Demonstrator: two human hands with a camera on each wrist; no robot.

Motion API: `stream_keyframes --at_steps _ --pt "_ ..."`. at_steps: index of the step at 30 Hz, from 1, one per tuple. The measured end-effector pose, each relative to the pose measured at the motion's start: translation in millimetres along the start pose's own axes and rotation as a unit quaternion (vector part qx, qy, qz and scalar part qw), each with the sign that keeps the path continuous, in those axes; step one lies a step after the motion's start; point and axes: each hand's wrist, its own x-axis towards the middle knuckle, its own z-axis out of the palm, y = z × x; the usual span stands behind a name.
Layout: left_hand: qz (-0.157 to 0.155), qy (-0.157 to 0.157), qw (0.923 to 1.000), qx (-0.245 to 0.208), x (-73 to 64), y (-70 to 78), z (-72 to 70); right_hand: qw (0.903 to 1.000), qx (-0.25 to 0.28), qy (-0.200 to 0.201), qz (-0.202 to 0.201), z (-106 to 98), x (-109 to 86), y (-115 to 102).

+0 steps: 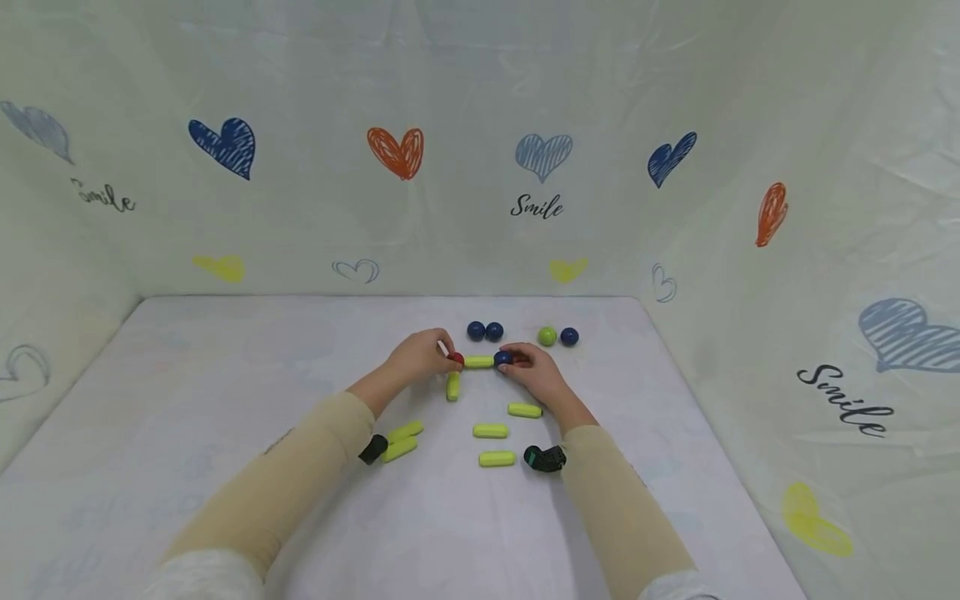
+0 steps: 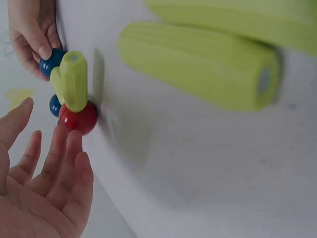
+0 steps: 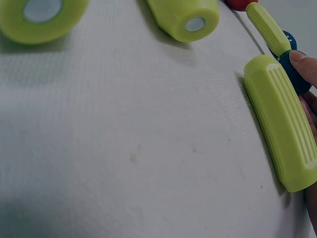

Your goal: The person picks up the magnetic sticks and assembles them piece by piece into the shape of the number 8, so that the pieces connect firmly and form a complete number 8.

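A red ball (image 1: 457, 360) joins two yellow-green rods: one rod (image 1: 478, 362) runs right to a blue ball (image 1: 503, 359), and another rod (image 1: 453, 387) points toward the near side. My left hand (image 1: 422, 353) is at the red ball; in the left wrist view its fingers are spread and loosely bent, fingertips right at the ball (image 2: 79, 119), thumb apart from it. My right hand (image 1: 536, 371) pinches the blue ball between thumb and fingers, and the right wrist view shows the thumb (image 3: 304, 64) on the ball's side.
Behind the joined pieces lie two blue balls (image 1: 485, 331), with a green ball (image 1: 547, 336) and another blue ball (image 1: 569, 337) farther right. Several loose rods lie nearer: one (image 1: 525, 410) by the right wrist, others (image 1: 491, 431) mid-table, and a pair (image 1: 402, 441) by the left sleeve.
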Motion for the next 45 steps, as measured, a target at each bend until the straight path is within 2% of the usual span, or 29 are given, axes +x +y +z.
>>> stream_keyframes --at_steps 12,19,24,27,33,40,45 --pt "0.016 0.018 0.9997 -0.001 25.2 10.3 -6.1 0.9996 0.007 -0.009 0.024 7.0 0.9 0.7" --pt "0.039 0.038 0.9983 -0.021 36.7 11.5 1.4 0.9998 0.004 0.0 0.017 7.7 -1.3 2.5" --pt "0.029 0.036 0.9984 -0.032 40.6 12.3 7.1 0.9998 0.003 -0.001 0.019 6.7 -6.0 4.6" --pt "0.033 0.035 0.9986 -0.021 46.4 13.5 9.4 0.9998 0.003 0.0 0.02 5.0 -8.5 5.3" --pt "0.065 0.019 0.9974 0.026 59.4 16.2 12.6 0.9998 -0.003 0.005 0.02 1.3 -9.1 6.2" --pt "0.065 0.008 0.9975 0.026 63.4 20.4 10.1 0.9999 -0.002 0.009 0.014 2.0 -8.6 2.6" --pt "0.068 0.006 0.9956 0.064 67.3 22.6 6.3 0.9999 0.002 0.011 0.005 2.6 -7.1 -1.2"
